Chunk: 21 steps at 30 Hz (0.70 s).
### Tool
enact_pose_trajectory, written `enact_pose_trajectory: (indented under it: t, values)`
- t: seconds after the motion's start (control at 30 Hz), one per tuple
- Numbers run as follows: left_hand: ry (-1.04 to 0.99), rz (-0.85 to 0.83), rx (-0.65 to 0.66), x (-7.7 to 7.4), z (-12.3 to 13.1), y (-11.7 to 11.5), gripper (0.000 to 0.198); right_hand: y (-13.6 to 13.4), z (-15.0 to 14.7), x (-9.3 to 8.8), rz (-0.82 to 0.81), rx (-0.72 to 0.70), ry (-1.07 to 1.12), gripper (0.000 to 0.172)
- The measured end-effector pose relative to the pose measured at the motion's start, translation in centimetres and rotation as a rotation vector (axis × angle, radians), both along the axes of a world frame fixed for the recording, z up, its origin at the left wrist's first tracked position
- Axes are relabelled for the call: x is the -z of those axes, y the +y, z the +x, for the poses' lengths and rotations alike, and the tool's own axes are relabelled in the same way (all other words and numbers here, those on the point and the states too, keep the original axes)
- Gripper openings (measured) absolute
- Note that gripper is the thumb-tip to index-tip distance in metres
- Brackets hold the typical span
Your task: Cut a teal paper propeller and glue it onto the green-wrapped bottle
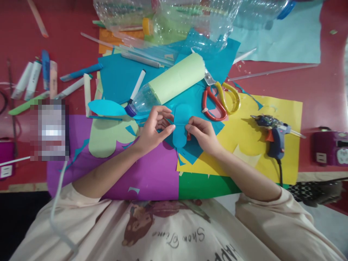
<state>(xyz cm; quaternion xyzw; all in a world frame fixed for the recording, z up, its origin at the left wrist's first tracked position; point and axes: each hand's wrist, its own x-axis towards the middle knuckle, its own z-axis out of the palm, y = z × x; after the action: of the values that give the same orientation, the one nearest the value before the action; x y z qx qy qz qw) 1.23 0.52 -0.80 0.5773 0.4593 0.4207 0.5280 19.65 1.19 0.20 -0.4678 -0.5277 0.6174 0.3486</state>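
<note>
A bright blue paper cutout (179, 136) with rounded ends and a crease across its middle is between my two hands. My right hand (202, 133) pinches its right edge with thumb and forefinger. A small red bit shows under those fingers; I cannot make out what it is. My left hand (156, 127) is at the cutout's left edge, its fingers apart and slightly curled, the thumb tip at the paper. Just beyond lies a clear plastic bottle (144, 98) wrapped in pale green paper (178, 78). Scissors (219, 99) with red and yellow handles lie right of it.
A glue gun (276, 139) lies on yellow paper (288, 108) at right. Several markers (34, 79) and a blurred-out phone (53, 130) with a white cable are at left. Clear plastic bottles (190, 21) fill the back. Purple paper (152, 177) and scraps lie in front.
</note>
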Motion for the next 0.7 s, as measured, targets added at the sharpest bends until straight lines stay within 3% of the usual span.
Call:
enact_pose_trajectory:
  t: [0.17,0.37,0.5,0.7]
  values:
    - [0.001,0.073,0.045,0.7,-0.5,-0.2,0.040,0.0,-0.1,0.0,0.000,-0.025,-0.014,0.024]
    - [0.159,0.104,0.121,0.2,-0.4,0.0,0.027,0.0,0.0,-0.1,0.036,-0.084,-0.039,0.026]
    - [0.152,0.133,0.220,-0.4,-0.5,0.2,0.017,0.0,0.0,0.0,0.054,-0.107,-0.034,0.029]
    - [0.092,0.071,0.161,-0.1,-0.7,0.2,0.020,-0.1,0.0,0.1,0.044,-0.098,0.045,0.027]
